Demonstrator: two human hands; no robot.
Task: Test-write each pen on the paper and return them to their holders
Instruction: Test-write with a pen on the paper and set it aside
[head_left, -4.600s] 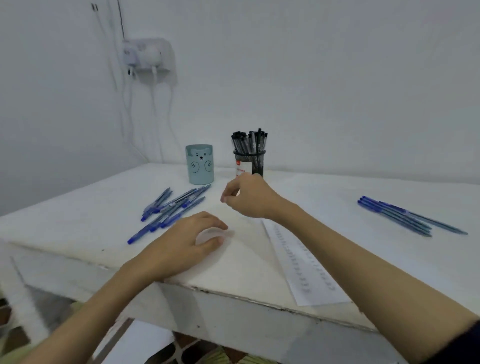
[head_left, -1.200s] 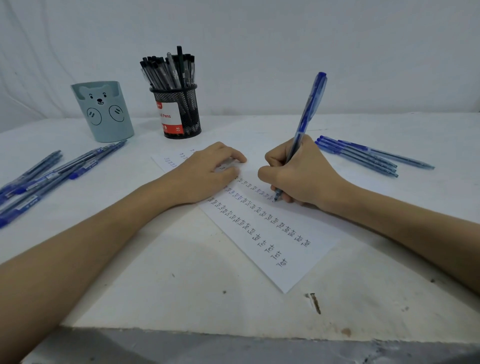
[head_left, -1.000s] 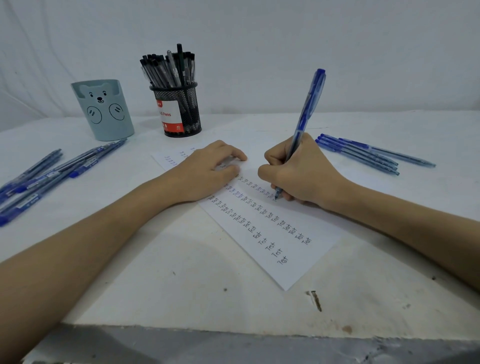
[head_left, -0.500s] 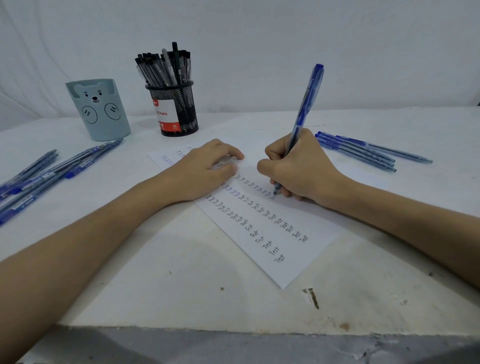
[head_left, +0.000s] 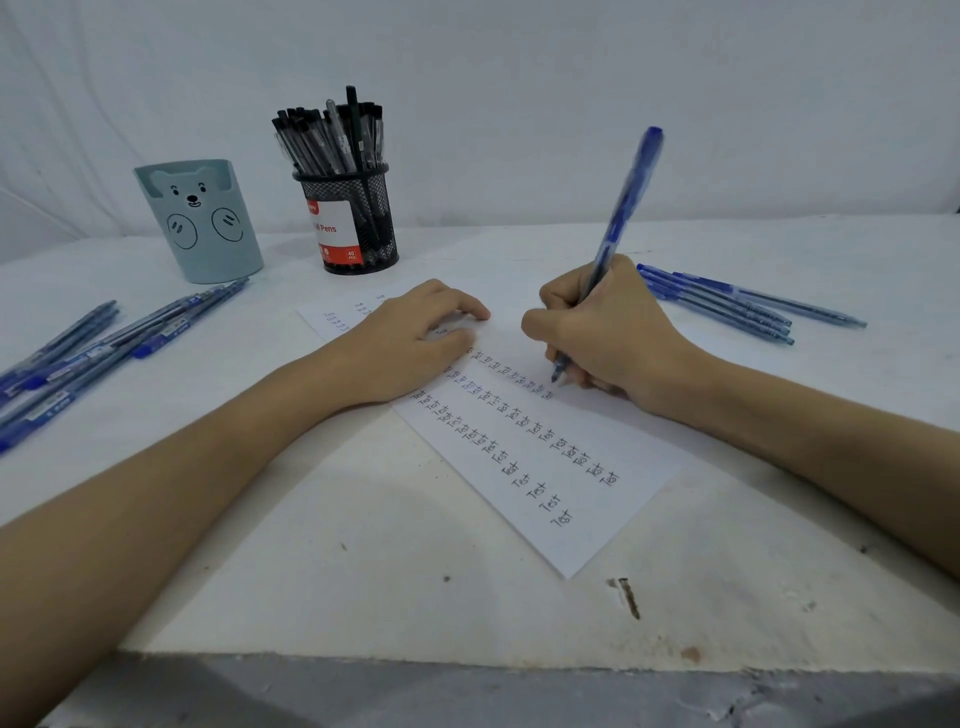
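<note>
Loose blue pens (head_left: 727, 299) beside paper (head_left: 561, 499)

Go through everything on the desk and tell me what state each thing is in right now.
Blue pen: gripped upright by right hand, tip at paper.
Paper: flat, rows of "Test" written, pressed by left hand.
Bear holder: upright, no pens showing.
Mesh holder: upright, full of black pens.
Loose blue pens, left and right: lying flat.

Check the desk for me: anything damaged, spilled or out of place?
Nothing spilled. One oddity: a dark rusty nail or gouge scars the table near the paper's front corner, with brownish stains by the front edge. Loose blue pens lie outside the bear holder, which fits the job.
</note>
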